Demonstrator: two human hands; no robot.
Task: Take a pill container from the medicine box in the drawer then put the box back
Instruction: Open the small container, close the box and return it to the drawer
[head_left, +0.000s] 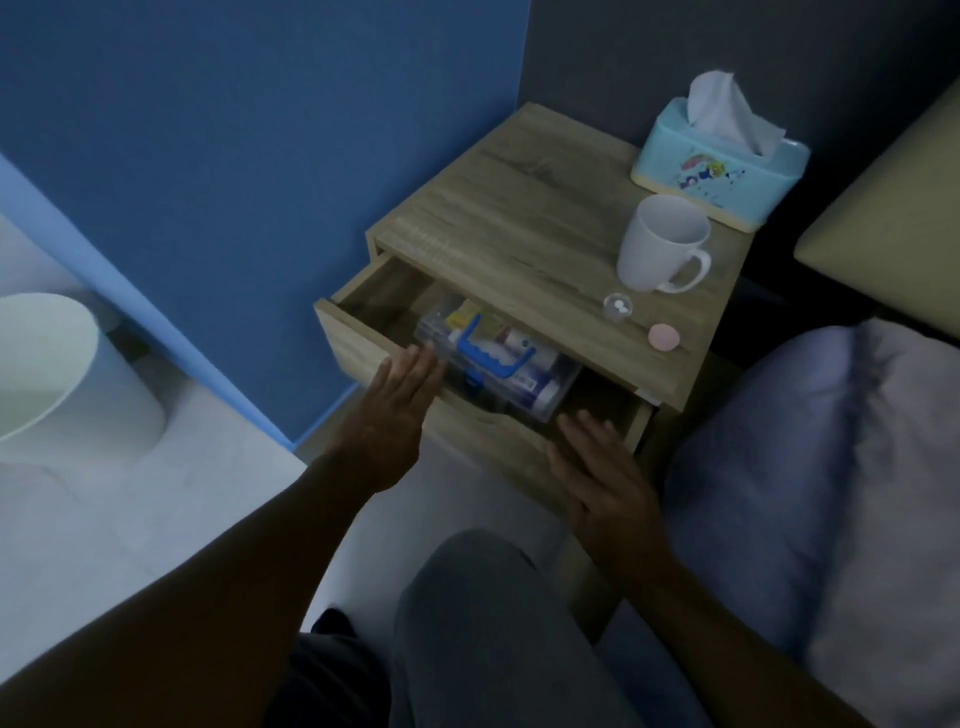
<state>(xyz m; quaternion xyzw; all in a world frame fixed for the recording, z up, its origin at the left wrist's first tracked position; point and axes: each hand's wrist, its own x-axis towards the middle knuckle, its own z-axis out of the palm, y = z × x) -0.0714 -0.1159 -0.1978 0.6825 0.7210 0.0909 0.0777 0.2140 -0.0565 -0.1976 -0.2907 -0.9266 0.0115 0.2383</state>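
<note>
A clear medicine box (540, 382) with a blue handle lies inside the open drawer (353, 332) of a wooden nightstand. Boxes and tubes show through its lid. On the nightstand top near the front edge stands a small clear pill container (618, 306) holding white pills, with a pink round lid (663, 337) beside it. My left hand (395, 410) hovers flat at the drawer's front edge, fingertips close to the box's left end. My right hand (602, 478) is spread in front of the drawer's right end. Neither hand holds anything.
A white mug (660, 244) and a light blue tissue box (722, 166) stand on the nightstand top (498, 218). A white bin (67, 379) stands on the floor at left by the blue wall. A pillow (831, 467) and bed lie at right. My knee (488, 623) is below.
</note>
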